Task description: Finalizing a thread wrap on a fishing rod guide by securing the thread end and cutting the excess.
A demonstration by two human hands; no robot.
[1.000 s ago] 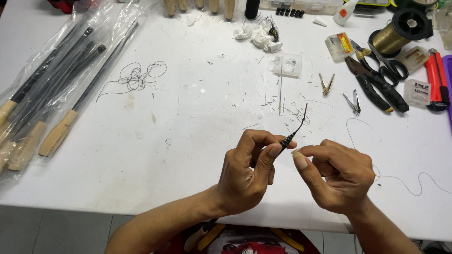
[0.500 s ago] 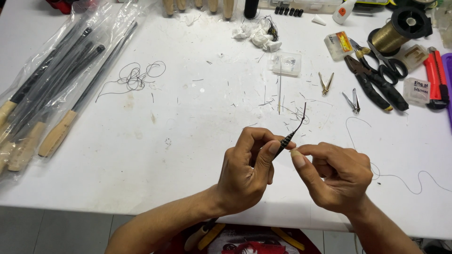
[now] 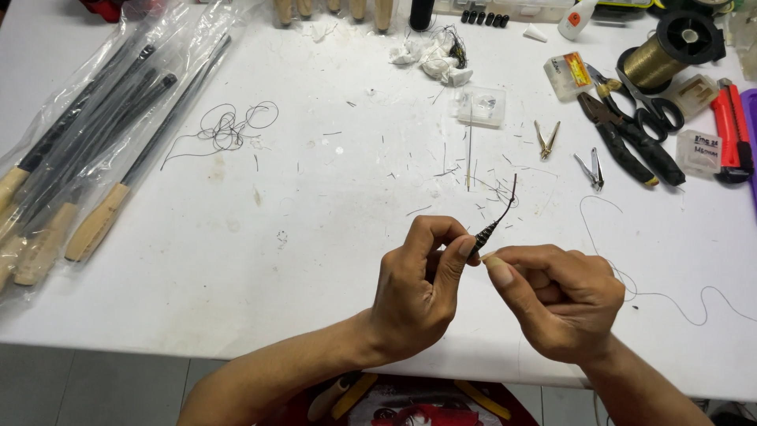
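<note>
The left hand [image 3: 418, 296] pinches a small black tapered piece with a thin curved black tail [image 3: 497, 217] between thumb and forefinger, and the right hand [image 3: 556, 304] meets it fingertip to fingertip, thumb and forefinger closed on the thicker lower end. The piece sits raised above the bench, between the two hands, its tail pointing up and away. A thin dark thread [image 3: 662, 296] trails from beside the right hand across the white bench [image 3: 315, 237].

To do this fine work well, I judge that the left pinch should stay firm and low on the taper so the piece cannot roll, while the right fingertips work in small moves with the thread kept taut; slack would likely loosen whatever is being wound or seated.

Further out, the bench top is strewn with short thread clippings. A loose tangle of dark thread [image 3: 233, 126] lies to the left, beyond it dark rods with pale cork grips in clear plastic sleeves [image 3: 87, 166]. To the right lie small silver clippers [image 3: 590, 168], black-handled pliers [image 3: 631, 142], a spool of gold-coloured line [image 3: 670, 51] and a red utility knife [image 3: 732, 130]. Below the bench edge the floor looks grey.
</note>
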